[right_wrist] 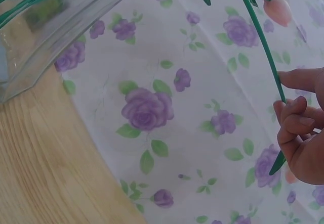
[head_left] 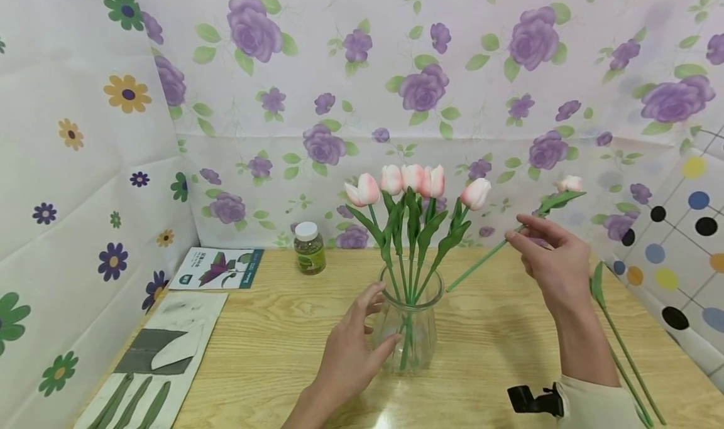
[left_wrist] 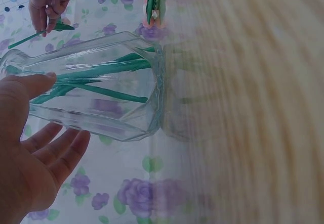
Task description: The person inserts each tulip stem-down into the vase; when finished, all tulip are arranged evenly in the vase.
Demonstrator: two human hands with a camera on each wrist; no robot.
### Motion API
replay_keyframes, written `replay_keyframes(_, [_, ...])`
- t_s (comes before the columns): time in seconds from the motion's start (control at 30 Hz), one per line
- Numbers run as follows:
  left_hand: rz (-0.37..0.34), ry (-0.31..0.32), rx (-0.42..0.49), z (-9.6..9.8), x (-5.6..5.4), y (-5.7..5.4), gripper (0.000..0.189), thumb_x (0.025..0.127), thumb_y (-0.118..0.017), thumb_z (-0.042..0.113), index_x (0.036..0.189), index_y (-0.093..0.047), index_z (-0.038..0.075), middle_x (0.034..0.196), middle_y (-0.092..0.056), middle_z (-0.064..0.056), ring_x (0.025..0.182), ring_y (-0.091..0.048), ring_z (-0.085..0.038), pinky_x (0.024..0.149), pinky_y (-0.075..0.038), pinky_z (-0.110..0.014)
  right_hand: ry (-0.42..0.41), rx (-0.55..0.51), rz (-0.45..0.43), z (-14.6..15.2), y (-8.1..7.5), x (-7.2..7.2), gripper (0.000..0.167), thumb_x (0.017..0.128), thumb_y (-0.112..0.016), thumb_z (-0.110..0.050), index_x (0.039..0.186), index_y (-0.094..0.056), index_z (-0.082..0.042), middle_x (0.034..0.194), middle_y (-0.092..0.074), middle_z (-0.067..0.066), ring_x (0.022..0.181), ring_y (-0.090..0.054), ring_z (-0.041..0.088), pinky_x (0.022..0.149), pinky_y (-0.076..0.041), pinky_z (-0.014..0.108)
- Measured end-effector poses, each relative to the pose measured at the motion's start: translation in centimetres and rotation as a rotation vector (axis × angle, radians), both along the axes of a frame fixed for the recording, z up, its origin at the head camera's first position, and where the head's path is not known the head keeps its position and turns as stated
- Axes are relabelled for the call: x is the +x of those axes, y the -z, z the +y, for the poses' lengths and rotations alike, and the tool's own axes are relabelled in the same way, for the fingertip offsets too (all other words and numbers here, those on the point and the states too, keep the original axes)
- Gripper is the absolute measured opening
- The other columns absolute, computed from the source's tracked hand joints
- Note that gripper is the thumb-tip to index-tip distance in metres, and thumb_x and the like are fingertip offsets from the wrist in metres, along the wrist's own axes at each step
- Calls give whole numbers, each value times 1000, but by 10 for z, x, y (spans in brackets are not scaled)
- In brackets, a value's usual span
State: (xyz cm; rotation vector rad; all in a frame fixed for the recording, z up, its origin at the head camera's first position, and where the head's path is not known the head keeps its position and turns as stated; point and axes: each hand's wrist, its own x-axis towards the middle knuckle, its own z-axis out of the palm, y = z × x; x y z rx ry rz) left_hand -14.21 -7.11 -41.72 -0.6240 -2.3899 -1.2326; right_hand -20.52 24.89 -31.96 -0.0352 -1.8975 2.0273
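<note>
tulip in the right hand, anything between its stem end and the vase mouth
The held tulip has nothing visible between its lower end and the vase. The rightmost tulip in the vase leans over that side, higher up, and might crowd it. The left hand is at the opposite side.

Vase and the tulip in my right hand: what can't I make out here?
Left wrist view: part of the vase's mouth, cut off by the left edge and covered by the left hand's thumb.
Right wrist view: the held tulip's free end, cut off by the top edge; most of its bloom, behind the right hand.
Head view: the jar's label print, too small.
</note>
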Motion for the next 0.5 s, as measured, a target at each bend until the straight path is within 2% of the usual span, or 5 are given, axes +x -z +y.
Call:
replay_keyframes(0.2, [1, 5, 7, 0, -1, 1, 91, 87, -88, 13, 159, -34, 25, 134, -67, -11, 118, -72, -29, 80, -67, -39, -10, 2, 20, -7, -3, 2, 35, 91, -84, -11, 125, -76, -15, 96, -67, -5, 62, -53, 5, 48, -40, 20])
replay_keyframes(0.5, [-11, 3, 0, 0, 0, 2, 90, 87, -88, 13, 159, -34, 24, 135, -67, -10, 118, -72, -29, 81, -66, -37, 36, 19, 56, -18, -6, 7, 36, 91, -84, -8, 125, -75, -14, 95, -67, -4, 59, -52, 6, 47, -39, 21])
